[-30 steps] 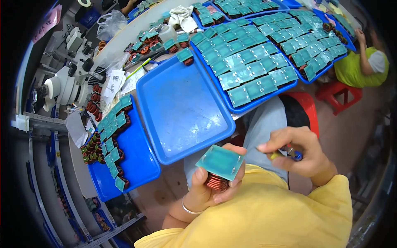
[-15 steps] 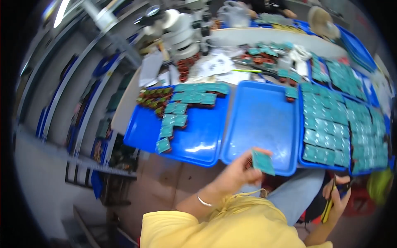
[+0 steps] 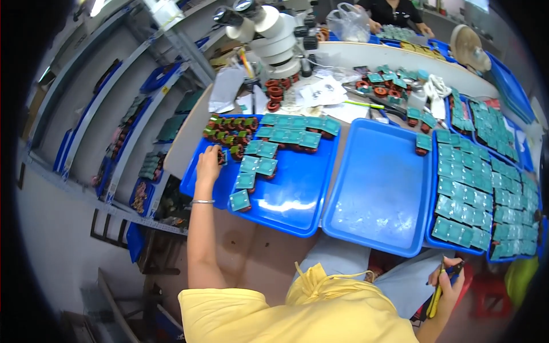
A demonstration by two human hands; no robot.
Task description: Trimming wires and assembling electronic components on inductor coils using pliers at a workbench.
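My left hand [image 3: 209,164] reaches over the left end of the left blue tray [image 3: 286,211]. Its fingers are closed on a small circuit board with a coil [image 3: 222,155], mostly covered by the hand. Beside it sit several coil parts with yellow-green tops [image 3: 231,130]. Rows of green circuit boards on red coils [image 3: 289,136] fill the upper part of the same tray. Low at the right, next to my thigh, my right hand [image 3: 452,280] grips yellow-handled pliers [image 3: 436,294], whose jaws I cannot make out clearly.
A middle blue tray [image 3: 377,188] holds one board at its upper right corner. Trays packed with green boards [image 3: 463,188] stand at the right. Behind are a microscope [image 3: 274,40], papers [image 3: 323,90] and loose coils [image 3: 380,90]. Shelving [image 3: 123,120] lines the left; a co-worker [image 3: 394,14] sits opposite.
My left hand has moved from the middle tray's front edge to the left tray's far left, carrying the board. My right hand keeps the pliers low at the right. The view has shifted slightly.
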